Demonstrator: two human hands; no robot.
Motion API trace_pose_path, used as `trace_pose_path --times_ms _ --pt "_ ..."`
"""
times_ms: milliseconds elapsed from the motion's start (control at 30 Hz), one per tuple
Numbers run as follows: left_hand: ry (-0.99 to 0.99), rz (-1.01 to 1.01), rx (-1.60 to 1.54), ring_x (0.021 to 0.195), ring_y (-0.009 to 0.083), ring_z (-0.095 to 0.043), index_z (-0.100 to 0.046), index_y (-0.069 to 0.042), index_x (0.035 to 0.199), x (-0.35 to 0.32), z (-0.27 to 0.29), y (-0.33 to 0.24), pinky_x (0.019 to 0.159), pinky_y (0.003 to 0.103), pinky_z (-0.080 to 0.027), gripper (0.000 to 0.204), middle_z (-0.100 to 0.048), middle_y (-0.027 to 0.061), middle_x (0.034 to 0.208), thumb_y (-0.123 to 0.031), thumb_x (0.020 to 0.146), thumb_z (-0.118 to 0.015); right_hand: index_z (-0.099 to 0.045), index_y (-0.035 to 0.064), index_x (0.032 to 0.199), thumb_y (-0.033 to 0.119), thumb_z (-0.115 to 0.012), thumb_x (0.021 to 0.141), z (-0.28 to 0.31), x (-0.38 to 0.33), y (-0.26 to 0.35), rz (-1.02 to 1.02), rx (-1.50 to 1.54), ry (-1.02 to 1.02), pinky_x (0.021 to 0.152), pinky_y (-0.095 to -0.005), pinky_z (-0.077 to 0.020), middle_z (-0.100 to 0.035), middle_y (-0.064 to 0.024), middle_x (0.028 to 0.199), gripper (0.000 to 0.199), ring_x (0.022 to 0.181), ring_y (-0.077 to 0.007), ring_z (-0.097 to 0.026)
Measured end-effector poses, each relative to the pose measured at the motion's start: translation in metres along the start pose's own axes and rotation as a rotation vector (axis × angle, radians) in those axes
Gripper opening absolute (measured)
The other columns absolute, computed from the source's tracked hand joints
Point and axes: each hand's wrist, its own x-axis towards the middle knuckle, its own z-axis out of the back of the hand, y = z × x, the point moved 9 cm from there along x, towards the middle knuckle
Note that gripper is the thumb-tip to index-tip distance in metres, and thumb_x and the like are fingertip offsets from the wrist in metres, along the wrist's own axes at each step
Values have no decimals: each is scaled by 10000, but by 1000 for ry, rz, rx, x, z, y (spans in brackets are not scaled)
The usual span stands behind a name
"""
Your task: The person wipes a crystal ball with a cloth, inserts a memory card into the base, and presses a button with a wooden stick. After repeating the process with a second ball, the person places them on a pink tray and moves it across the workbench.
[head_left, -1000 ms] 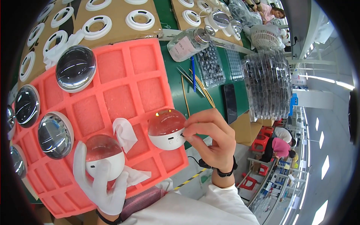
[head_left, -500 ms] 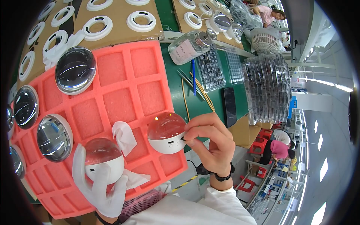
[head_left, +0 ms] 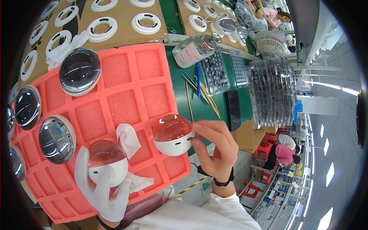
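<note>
My left hand (head_left: 101, 188), in a white glove, cups a dome-shaped device (head_left: 106, 161) with a clear top and a white base over the red foam tray (head_left: 130, 99). A white cloth (head_left: 128, 140) sticks up from between that hand and the tray. My bare right hand (head_left: 214, 147) pinches a second dome device (head_left: 173, 135) by its white base, above the tray's right edge. Both domes sit upright, about a hand's width apart.
Several clear domes (head_left: 79, 71) lie in the tray's left cells. White rings (head_left: 101, 28) rest on brown cardboard behind. To the right stand a glass bottle (head_left: 193, 48), thin sticks (head_left: 199, 94), a black phone (head_left: 233, 110) and stacked clear trays (head_left: 272, 90). People work further off.
My right hand has turned the second dome a little and shifted slightly right. The gloved left hand with its dome has stayed put.
</note>
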Motion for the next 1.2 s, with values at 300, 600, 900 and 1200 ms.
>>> trace_pose_path --times_ms 300,600,900,1200 --pt "-1 16 13 1373 461 -401 -484 -179 1415 -2 -2 3 1068 507 -471 755 -356 251 1540 65 712 -611 -684 -16 1157 -24 -702 767 -11 -31 6 195 -247 -94 844 -386 -566 -685 -250 1200 391 1011 -361 -696" --pt "-13 -1 15 1370 452 -401 -460 -170 1458 0 -2 -1 1073 492 -465 797 -363 245 1539 72 719 -635 -688 -23 1165 -13 -677 771 -14 -31 10 231 -328 -104 866 -395 -568 -695 -245 1179 394 1038 -383 -695" --pt "-20 -14 -17 1370 451 -408 -507 -178 1434 1 -2 -1 1076 493 -461 765 -359 244 1543 64 722 -643 -713 -23 1106 -73 -714 654 -12 -28 15 225 -352 -128 777 -354 -602 -714 -204 1140 455 999 -355 -711" --pt "-13 -2 -23 1366 462 -412 -532 -179 1402 -1 -1 0 1074 511 -458 725 -361 253 1540 52 725 -646 -676 -30 1135 -41 -666 752 -14 -32 6 161 -218 -141 883 -410 -556 -694 -245 1178 384 1052 -381 -682"
